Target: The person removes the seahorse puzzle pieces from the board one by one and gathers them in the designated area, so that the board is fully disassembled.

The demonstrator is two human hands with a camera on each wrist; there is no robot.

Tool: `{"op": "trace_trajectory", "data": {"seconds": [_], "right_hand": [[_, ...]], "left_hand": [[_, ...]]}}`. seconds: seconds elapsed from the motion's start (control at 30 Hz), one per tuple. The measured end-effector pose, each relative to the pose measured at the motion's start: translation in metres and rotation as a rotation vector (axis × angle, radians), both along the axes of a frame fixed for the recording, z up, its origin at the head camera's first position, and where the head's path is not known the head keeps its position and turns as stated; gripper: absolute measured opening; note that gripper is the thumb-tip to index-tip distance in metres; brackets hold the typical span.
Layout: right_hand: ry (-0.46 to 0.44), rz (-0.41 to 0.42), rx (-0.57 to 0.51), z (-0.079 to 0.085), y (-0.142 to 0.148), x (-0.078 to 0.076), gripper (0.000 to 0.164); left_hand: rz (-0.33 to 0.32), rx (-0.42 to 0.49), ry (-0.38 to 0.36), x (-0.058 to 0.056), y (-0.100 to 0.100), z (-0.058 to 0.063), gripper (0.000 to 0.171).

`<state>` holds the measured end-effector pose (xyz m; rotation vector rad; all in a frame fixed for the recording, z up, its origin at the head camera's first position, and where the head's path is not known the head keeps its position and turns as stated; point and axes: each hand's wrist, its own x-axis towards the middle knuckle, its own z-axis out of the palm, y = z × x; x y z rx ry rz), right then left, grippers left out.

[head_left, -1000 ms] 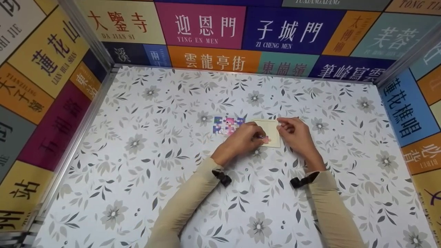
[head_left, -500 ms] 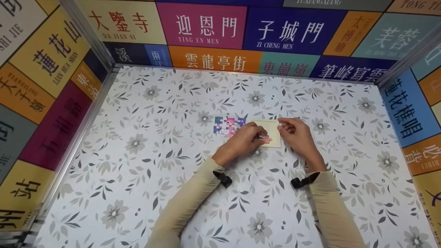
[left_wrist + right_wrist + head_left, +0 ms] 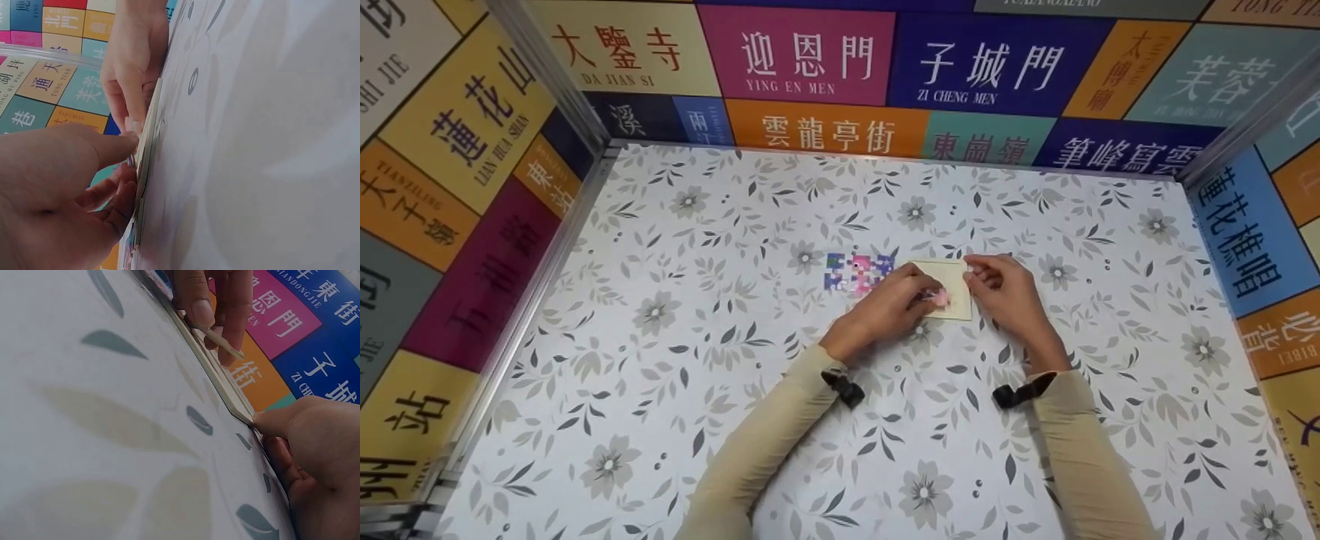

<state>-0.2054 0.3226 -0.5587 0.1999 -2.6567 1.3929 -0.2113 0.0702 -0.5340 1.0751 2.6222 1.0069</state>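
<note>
My left hand [image 3: 891, 304] pinches a pink jigsaw piece [image 3: 940, 298] between thumb and fingers. In the right wrist view that jigsaw piece [image 3: 224, 343] is tilted, just above a shallow cream puzzle tray [image 3: 952, 274]. My right hand [image 3: 1003, 294] grips the tray's right edge, its thumb touching the corner in the right wrist view. To the left of the tray lie several joined jigsaw pieces [image 3: 847, 274], blue, purple and pink, partly covered by my left hand. My left hand also hides the tray's left part.
A white table [image 3: 720, 420] with a grey leaf and flower print bears everything. Panels [image 3: 810, 60] with large coloured lettering stand along its back and sides. A black wrist camera [image 3: 847, 390] sits on the left wrist, another [image 3: 1011, 396] on the right.
The pink jigsaw piece in my left fingers has shifted slightly up and turned, now showing more tilted. My right hand stays at the tray's edge.
</note>
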Motion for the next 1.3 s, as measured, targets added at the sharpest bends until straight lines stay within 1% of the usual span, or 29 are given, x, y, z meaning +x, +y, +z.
{"op": "trace_trajectory", "data": {"seconds": [0.17, 0.4, 0.67, 0.8, 0.93, 1.1, 1.3], "right_hand": [[-0.007, 0.005, -0.011, 0.0, 0.001, 0.0, 0.031], [-0.011, 0.0, 0.007, -0.001, 0.0, -0.002, 0.031], [-0.027, -0.012, 0.002, 0.0, -0.001, -0.002, 0.031], [-0.032, -0.01, -0.004, 0.0, -0.001, -0.002, 0.031], [-0.027, -0.004, -0.008, 0.001, -0.001, -0.002, 0.031], [-0.018, 0.004, 0.005, 0.0, 0.0, -0.002, 0.031], [-0.013, 0.016, 0.007, -0.001, 0.002, 0.0, 0.032]], "left_hand": [[-0.007, -0.005, 0.0, -0.001, -0.001, 0.002, 0.034], [-0.01, 0.008, -0.03, 0.0, -0.005, 0.005, 0.034], [-0.017, -0.011, -0.04, 0.0, -0.012, 0.01, 0.035], [-0.014, 0.013, -0.018, 0.0, -0.016, 0.01, 0.035], [0.003, 0.045, 0.011, 0.0, -0.022, 0.007, 0.036], [0.023, 0.073, 0.036, 0.001, -0.033, 0.004, 0.038], [0.024, 0.113, 0.052, 0.001, -0.047, 0.003, 0.039]]}}
